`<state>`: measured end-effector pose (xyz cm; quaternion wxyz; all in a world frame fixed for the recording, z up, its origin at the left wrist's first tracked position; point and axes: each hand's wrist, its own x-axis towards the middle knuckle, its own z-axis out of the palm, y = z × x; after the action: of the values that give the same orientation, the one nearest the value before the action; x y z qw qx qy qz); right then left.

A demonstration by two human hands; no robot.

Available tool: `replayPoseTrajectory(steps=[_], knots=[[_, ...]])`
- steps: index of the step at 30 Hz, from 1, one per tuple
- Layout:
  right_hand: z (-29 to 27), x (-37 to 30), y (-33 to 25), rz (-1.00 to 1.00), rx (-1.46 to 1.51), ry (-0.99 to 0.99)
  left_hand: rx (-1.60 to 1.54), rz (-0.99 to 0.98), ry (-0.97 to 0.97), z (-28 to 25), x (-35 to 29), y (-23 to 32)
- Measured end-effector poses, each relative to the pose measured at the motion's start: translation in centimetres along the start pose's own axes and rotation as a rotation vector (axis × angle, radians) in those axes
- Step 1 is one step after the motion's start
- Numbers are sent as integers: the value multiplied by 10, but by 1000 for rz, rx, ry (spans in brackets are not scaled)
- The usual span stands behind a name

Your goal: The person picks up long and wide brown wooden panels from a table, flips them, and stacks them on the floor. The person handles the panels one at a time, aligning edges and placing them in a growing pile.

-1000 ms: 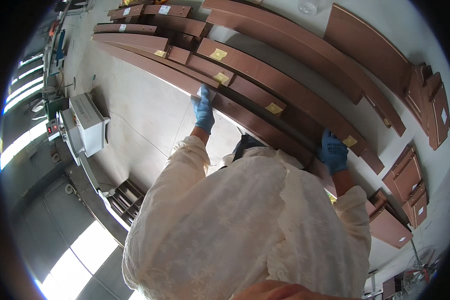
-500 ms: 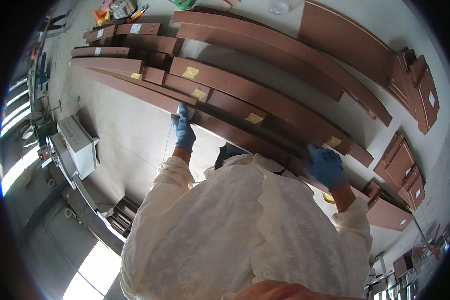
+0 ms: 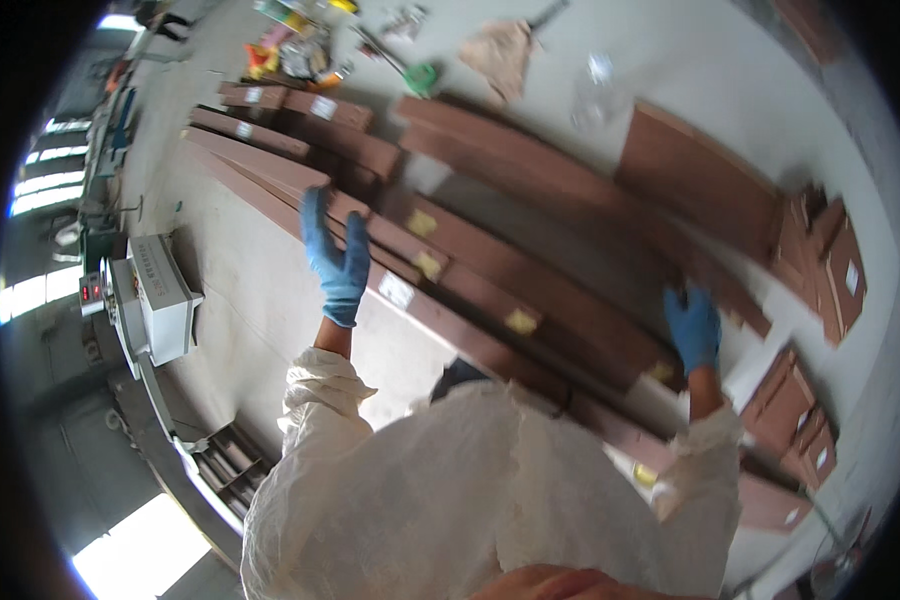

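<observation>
My left hand (image 3: pixel 336 262), in a blue glove, has its fingers spread above the nearer stack of long brown boards (image 3: pixel 490 275). Its fingertips overlap the board ends, and whether they touch cannot be made out. The nearest long brown board (image 3: pixel 490 350) bears a white label (image 3: pixel 396 290) just right of that hand. My right hand (image 3: pixel 694 328), gloved the same, is over the right part of the boards, near the end of a farther long brown board (image 3: pixel 560 175). Its fingers look apart, slightly blurred, with nothing seen in them. Yellow tape pieces (image 3: pixel 521 320) mark several boards.
Shorter brown boards (image 3: pixel 255 132) lie at the far left, wide brown panels (image 3: pixel 695 170) at the far right. Beyond are a green tape roll (image 3: pixel 420 78), a brown cloth (image 3: pixel 498 58) and a clear plastic item (image 3: pixel 595 95). A white machine (image 3: pixel 160 298) stands left.
My left hand has come off the nearest board and moved left, fingers spreading. My right hand has shifted right, away from that board. The view has tilted, showing more floor beyond.
</observation>
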<state>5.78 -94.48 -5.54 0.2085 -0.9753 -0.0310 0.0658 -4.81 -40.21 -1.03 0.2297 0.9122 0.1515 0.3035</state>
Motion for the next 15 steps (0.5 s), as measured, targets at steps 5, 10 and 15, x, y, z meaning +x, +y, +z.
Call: replayPoseTrajectory(steps=[5,10,15], knots=[[28,28,32,209,224,-290,134,-16,-291,58,105,0],[61,44,65,219,372,-227,437,-168,-652,116,133,-23],[87,49,84,254,210,-167,360,-239,-846,141,133,-37]])
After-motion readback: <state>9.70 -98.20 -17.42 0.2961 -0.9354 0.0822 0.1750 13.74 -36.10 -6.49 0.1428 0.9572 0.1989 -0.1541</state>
